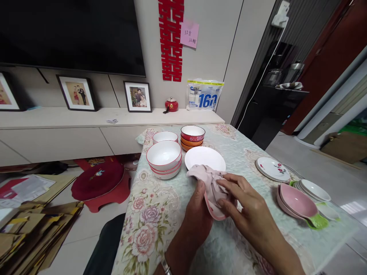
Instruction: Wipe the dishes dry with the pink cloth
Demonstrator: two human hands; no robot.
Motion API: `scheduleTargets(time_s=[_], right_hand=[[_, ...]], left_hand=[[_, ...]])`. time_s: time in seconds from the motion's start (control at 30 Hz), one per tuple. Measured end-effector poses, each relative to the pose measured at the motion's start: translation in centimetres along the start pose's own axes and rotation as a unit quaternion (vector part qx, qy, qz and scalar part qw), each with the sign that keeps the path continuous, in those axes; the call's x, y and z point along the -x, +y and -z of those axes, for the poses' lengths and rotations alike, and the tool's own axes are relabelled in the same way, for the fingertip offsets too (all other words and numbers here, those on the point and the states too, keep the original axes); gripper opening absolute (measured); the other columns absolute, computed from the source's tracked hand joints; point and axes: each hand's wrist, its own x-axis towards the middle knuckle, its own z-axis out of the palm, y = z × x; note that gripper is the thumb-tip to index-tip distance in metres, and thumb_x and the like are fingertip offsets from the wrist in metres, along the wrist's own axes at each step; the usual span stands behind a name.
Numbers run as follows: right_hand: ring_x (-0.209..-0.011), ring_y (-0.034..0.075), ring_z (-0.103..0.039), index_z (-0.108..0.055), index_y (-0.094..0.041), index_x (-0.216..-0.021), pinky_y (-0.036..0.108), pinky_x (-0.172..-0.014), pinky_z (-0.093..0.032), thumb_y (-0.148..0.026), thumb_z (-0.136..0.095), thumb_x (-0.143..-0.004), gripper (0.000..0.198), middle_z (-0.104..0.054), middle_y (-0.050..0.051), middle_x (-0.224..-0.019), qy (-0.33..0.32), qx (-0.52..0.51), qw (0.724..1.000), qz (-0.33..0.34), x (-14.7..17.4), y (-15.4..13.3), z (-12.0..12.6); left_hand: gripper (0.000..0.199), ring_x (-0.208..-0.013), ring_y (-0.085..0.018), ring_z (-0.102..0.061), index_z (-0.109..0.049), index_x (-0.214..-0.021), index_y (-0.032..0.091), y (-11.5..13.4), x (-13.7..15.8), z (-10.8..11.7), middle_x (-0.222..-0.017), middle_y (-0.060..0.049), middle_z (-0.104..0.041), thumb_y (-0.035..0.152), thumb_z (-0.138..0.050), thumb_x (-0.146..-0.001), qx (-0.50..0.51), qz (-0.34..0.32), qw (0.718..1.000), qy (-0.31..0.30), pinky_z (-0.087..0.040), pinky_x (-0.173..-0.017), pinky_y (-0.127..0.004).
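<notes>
My left hand (pixel 196 214) is closed round the edge of a small pink-rimmed dish (pixel 215 216), its thumb at the near left rim. A crumpled pale pink cloth (pixel 208 179) covers most of the dish, so its inside is hidden. From the right, my right hand (pixel 248 204) presses the cloth against the dish with bent fingers. Just beyond the cloth lies a white plate (pixel 205 157). Left of it stand stacked white bowls with red rims (pixel 164 156), and behind the plate a red patterned bowl (pixel 193 133) sits on orange bowls (pixel 191 144).
On the right of the flowered tablecloth (pixel 143 229) are stacked flower-patterned plates (pixel 272 169), pink bowls with green handles (pixel 298 200) and small white bowls (pixel 315 190). A red stool (pixel 99 183) and flattened cardboard (pixel 37 236) are on the floor at left.
</notes>
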Motion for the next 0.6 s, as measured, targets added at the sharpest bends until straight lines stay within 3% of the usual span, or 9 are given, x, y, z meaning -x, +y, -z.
scheduleTargets(time_s=[0.1, 0.17, 0.33, 0.47, 0.53, 0.6], right_hand=[[-0.115, 0.023, -0.057, -0.06, -0.019, -0.122, 0.038, -0.092, -0.052, -0.013, -0.054, -0.091, 0.032, -0.055, 0.013, -0.124, 0.053, 0.007, 0.998, 0.025, -0.2, 0.1, -1.5], [-0.114, 0.022, -0.057, -0.06, -0.019, -0.119, 0.036, -0.092, -0.052, -0.01, -0.053, -0.09, 0.031, -0.057, 0.012, -0.12, 0.053, -0.02, 0.997, 0.047, -0.4, 0.2, -2.0], [-0.11, 0.02, -0.058, -0.054, -0.024, -0.123, 0.034, -0.092, -0.05, -0.008, -0.053, -0.088, 0.039, -0.062, 0.006, -0.117, -0.069, -0.103, 0.992, 0.038, -0.9, -0.3, -1.2], [-0.095, 0.018, -0.058, -0.06, -0.024, -0.1, 0.032, -0.083, -0.049, -0.005, -0.047, -0.089, 0.026, -0.062, 0.003, -0.1, -0.182, -0.096, 0.978, 0.042, -0.9, -0.9, 0.6], [-0.091, 0.019, -0.057, -0.06, -0.023, -0.09, 0.032, -0.079, -0.048, -0.004, -0.047, -0.089, 0.023, -0.06, 0.002, -0.094, -0.201, -0.042, 0.978, 0.025, -0.7, -0.8, 0.9], [-0.089, 0.021, -0.056, -0.06, -0.023, -0.091, 0.034, -0.075, -0.047, -0.006, -0.047, -0.089, 0.021, -0.058, 0.004, -0.091, -0.171, 0.031, 0.985, -0.006, -0.3, -0.6, 0.6]], left_hand=[[0.048, -0.131, -0.027, -0.052, -0.059, -0.133, 0.015, -0.2, 0.2, 0.0, -0.127, -0.013, -0.066, 0.042, -0.036, -0.101, -0.005, -0.001, 1.0, 0.005, -0.038, -0.112, -0.042], [0.047, -0.132, -0.026, -0.051, -0.06, -0.132, 0.015, -0.2, 0.4, 0.0, -0.128, -0.012, -0.066, 0.041, -0.037, -0.101, -0.016, -0.007, 1.0, 0.005, -0.037, -0.113, -0.041], [0.048, -0.134, -0.026, -0.05, -0.057, -0.136, 0.021, -0.3, 0.5, 0.5, -0.13, -0.009, -0.066, 0.047, -0.04, -0.1, -0.044, -0.051, 0.997, 0.03, -0.037, -0.114, -0.042], [0.053, -0.13, -0.029, -0.053, -0.063, -0.129, 0.018, -0.2, 0.3, 0.1, -0.122, -0.011, -0.07, 0.054, -0.044, -0.096, -0.098, -0.066, 0.992, 0.049, -0.038, -0.112, -0.045], [0.055, -0.129, -0.031, -0.054, -0.066, -0.124, 0.018, 0.0, 0.3, -0.3, -0.12, -0.012, -0.071, 0.059, -0.053, -0.09, -0.13, -0.082, 0.987, 0.051, -0.039, -0.111, -0.045], [0.057, -0.129, -0.031, -0.053, -0.066, -0.122, 0.019, 0.1, 0.4, -0.7, -0.12, -0.011, -0.071, 0.06, -0.062, -0.083, -0.146, -0.096, 0.983, 0.051, -0.04, -0.11, -0.044]])
